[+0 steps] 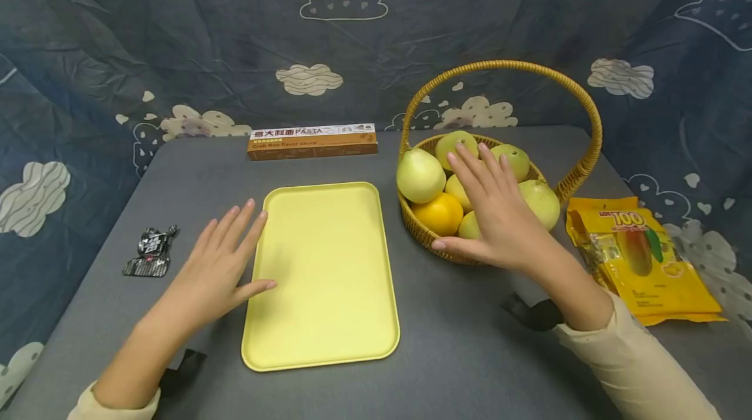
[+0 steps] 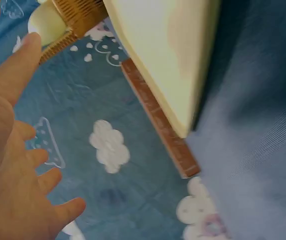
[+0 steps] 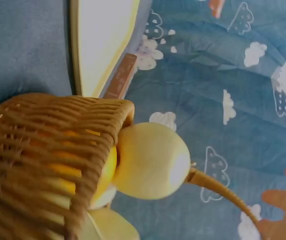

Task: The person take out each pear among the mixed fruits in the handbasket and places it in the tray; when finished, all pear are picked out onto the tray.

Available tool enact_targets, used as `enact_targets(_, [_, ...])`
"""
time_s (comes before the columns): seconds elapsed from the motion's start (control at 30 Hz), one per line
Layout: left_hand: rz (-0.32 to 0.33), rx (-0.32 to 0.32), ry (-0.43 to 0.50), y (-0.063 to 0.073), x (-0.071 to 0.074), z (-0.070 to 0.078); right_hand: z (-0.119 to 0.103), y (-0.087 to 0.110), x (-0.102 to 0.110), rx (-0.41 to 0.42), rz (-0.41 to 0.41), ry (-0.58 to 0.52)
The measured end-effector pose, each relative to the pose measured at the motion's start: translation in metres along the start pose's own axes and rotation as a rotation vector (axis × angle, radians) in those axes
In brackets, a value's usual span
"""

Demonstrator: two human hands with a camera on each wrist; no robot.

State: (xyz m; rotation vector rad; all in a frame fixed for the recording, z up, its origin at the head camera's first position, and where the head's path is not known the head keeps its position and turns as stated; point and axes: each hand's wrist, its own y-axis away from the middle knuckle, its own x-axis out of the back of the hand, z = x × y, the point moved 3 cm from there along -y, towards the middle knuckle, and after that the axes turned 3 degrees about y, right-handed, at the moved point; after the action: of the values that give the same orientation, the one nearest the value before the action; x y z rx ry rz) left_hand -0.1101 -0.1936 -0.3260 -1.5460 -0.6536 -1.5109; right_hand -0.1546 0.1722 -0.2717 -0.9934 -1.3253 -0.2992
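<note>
My left hand [image 1: 214,270] is held over the left edge of a yellow rectangular tray [image 1: 329,276], its fingers spread and nothing in its grasp. The tray lies flat with a bare surface. To the right, my right hand [image 1: 499,217] hovers with spread fingers over a wicker basket [image 1: 422,232] with a tall arched handle, and overlaps part of the fruit in the head view. Inside sit a pale pear [image 1: 420,176], an orange [image 1: 439,213] and several green-yellow fruits [image 1: 512,160]. In the right wrist view, the pear [image 3: 153,161] bulges above the woven rim.
A brown pasta box [image 1: 313,143] lies behind the tray near the back edge. Right of the basket is a yellow bag with a mango picture [image 1: 652,263]. A small black shiny packet [image 1: 151,253] lies at the left. Cloud-patterned cloth [image 1: 247,48] hangs around the grey table.
</note>
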Motion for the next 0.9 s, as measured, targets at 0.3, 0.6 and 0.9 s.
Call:
enact_targets(0.3, [-0.018, 0.175, 0.248, 0.009, -0.031, -0.015, 0.011, -0.016, -0.023, -0.089, 0.138, -0.276])
enact_targets(0.6, [-0.165, 0.331, 0.517, 0.017, -0.054, -0.032, 0.024, -0.025, -0.051, -0.265, 0.105, -0.418])
enact_targets(0.9, [-0.165, 0.328, 0.729, 0.025, -0.067, -0.046, 0.034, -0.035, -0.072, -0.296, 0.087, -0.487])
